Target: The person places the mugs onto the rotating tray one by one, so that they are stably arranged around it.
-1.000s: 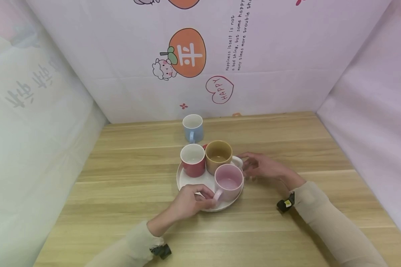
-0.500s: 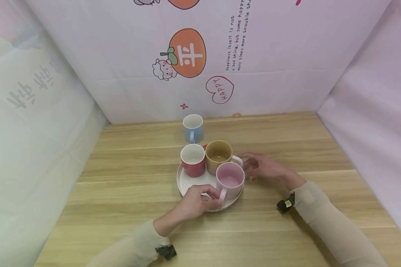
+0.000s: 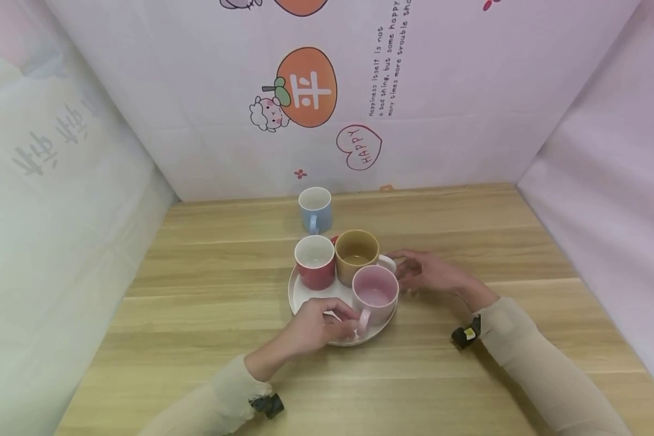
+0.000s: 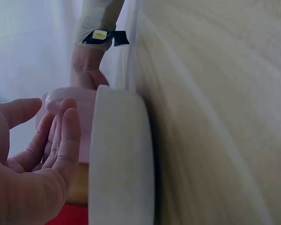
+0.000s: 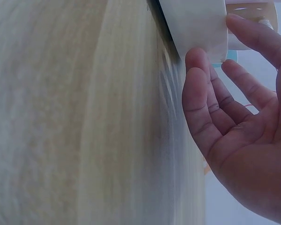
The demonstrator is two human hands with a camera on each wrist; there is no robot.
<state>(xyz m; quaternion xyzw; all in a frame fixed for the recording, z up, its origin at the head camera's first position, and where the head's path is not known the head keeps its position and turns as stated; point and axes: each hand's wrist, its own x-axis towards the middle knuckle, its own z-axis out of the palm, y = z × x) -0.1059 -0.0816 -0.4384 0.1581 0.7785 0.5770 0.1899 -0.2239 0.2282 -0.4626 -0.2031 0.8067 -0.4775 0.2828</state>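
On the round white plate (image 3: 310, 298) stand a pink mug (image 3: 376, 295), a yellow mug (image 3: 356, 257) and a red mug (image 3: 315, 262), all upright. My left hand (image 3: 321, 327) is at the pink mug's handle (image 3: 364, 321). In the left wrist view its thumb and fingers (image 4: 68, 140) are spread apart, not closed around the handle. My right hand (image 3: 427, 272) is at the plate's right edge, beside the yellow mug's white handle (image 3: 387, 264). The right wrist view shows its loosely bent fingers (image 5: 196, 89) against the plate's side (image 5: 201, 28); whether they press is unclear.
A light blue mug (image 3: 316, 209) stands on the wooden table (image 3: 223, 254) behind the plate, handle toward me. Something red (image 3: 334, 239) shows between the red and yellow mugs. Printed white cloth (image 3: 441, 121) hangs at the back and sides.
The pink mug shifted slightly right and back, its handle turning rightward, while my left hand held it. The left hand has since drawn slightly back from the handle. The right hand has stayed still.
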